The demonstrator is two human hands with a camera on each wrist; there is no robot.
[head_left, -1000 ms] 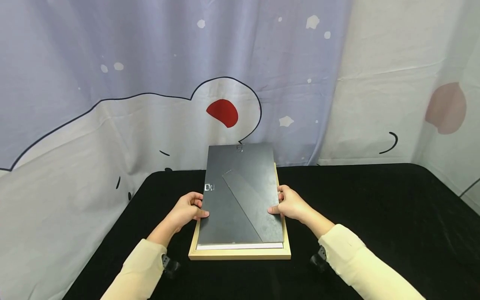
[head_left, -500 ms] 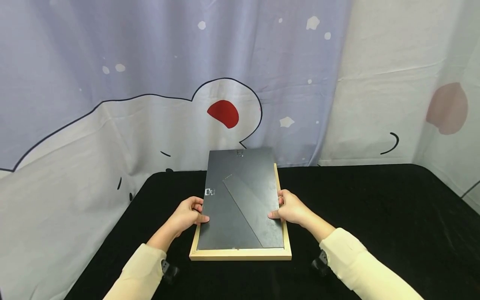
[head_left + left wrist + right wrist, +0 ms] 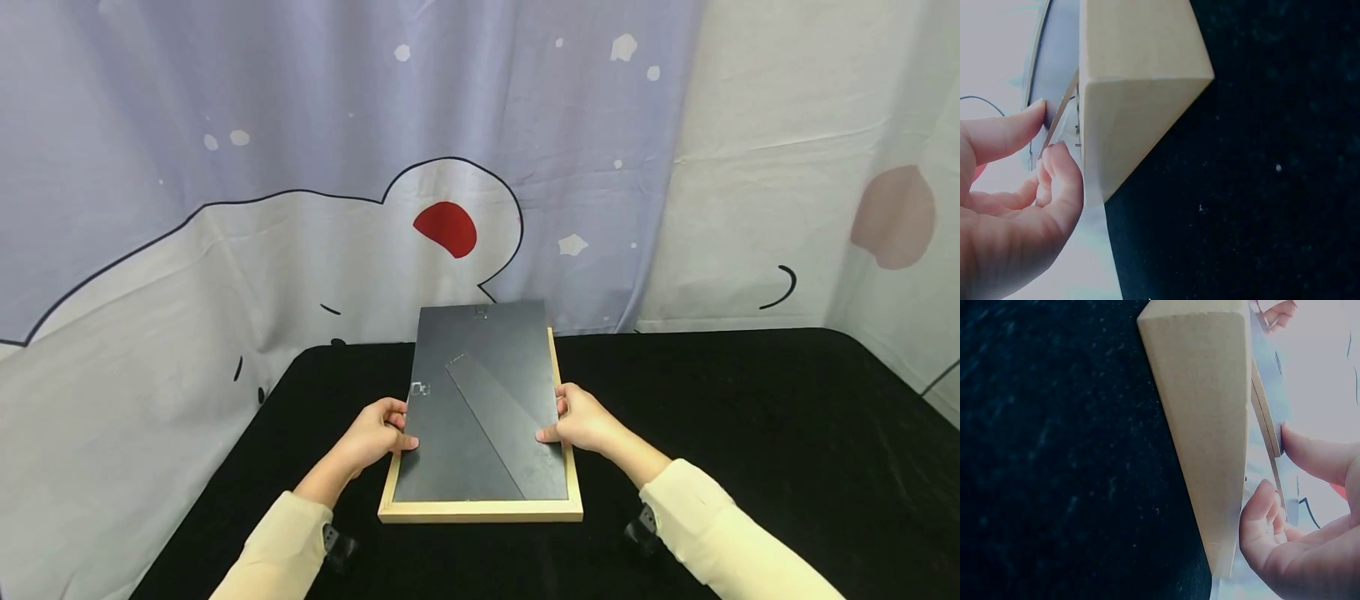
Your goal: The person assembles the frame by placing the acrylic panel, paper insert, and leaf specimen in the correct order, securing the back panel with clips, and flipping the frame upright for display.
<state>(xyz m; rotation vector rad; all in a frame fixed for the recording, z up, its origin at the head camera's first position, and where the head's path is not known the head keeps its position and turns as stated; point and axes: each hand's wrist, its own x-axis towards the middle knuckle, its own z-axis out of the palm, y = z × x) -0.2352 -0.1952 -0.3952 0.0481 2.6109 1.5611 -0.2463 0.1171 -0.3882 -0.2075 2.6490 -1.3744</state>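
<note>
head view looks forward, down; wrist views, close, share wooden frame [image 3: 1132, 103]

- Left hand [image 3: 375, 435] pinches the left edge of a dark board [image 3: 465, 433].
- Right hand [image 3: 583, 422] pinches its right edge.
- Wooden frame [image 3: 480, 512] beneath the board, near side showing, on a black table [image 3: 750, 417].
- Behind, a curtain [image 3: 300, 108] with a red patch [image 3: 448, 230].

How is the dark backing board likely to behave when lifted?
The backing board seems stiff: tilted up from the wooden frame, its edges look straight in the head view. Probably light, being thin for its width. Its smooth face may be slippery.
</note>
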